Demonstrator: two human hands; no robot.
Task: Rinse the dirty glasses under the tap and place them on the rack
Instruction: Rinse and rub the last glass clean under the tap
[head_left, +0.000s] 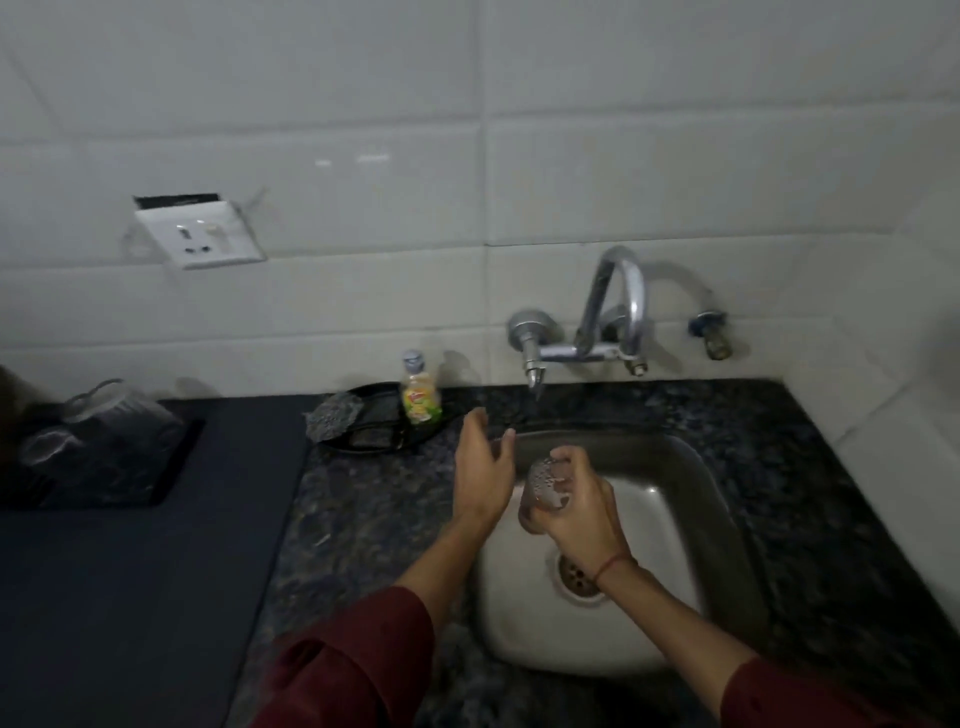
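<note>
A clear glass (543, 486) is gripped in my right hand (579, 506) over the steel sink (691, 525), tilted with its wet, beaded bottom toward me. My left hand (483, 467) hovers open just left of the glass, above the sink's left rim, fingers spread and holding nothing. The chrome tap (613, 312) is mounted on the tiled wall behind the sink; its left handle (532, 358) points down near my left fingertips. Far left, two clear glasses (93, 405) (47, 447) lie on a dark rack tray (171, 467).
A small yellow dish-soap bottle (418, 397) and a steel scrubber (335, 415) sit on a black dish (374, 436) left of the tap. A wall socket (200, 231) is up on the tiles. Speckled granite counter (363, 519) surrounds the sink.
</note>
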